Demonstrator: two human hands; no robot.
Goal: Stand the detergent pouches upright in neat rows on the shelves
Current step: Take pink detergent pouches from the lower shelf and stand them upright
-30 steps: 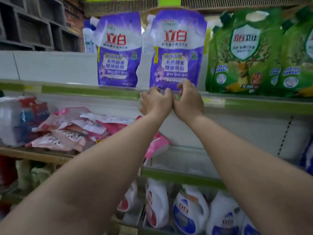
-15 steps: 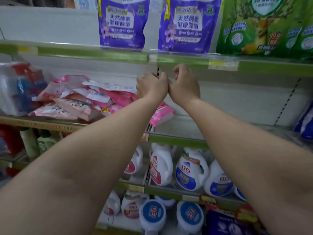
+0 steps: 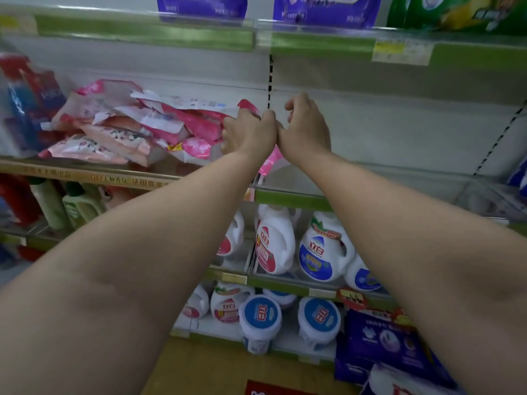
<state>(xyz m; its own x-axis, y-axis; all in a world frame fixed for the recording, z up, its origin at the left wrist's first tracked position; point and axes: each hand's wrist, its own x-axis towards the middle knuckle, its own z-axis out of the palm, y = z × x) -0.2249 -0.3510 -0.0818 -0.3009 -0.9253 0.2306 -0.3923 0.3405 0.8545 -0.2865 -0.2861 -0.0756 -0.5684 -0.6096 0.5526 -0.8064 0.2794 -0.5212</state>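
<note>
A loose heap of pink detergent pouches [image 3: 128,129] lies flat on the left part of the middle shelf [image 3: 385,178]. My left hand [image 3: 248,135] is against the heap's right end. Its fingers curl over a pink pouch and are hidden behind the hand, so a grip is unclear. My right hand [image 3: 306,129] touches the left one, fingers curled with nothing in them, in front of the bare white back wall. On the top shelf two purple pouches [image 3: 325,10] and green pouches [image 3: 456,10] stand upright, mostly cut off by the frame.
A clear-wrapped red and blue pack [image 3: 25,104] stands left of the pink heap. White detergent bottles [image 3: 275,243] fill the lower shelf, with round blue-lidded tubs [image 3: 259,317] below. Purple bags [image 3: 382,343] lie at the bottom right.
Both hands have come down together from the top shelf's edge to the middle shelf beside the pink heap. The view has tilted downward, so the top-shelf pouches are now mostly out of frame.
</note>
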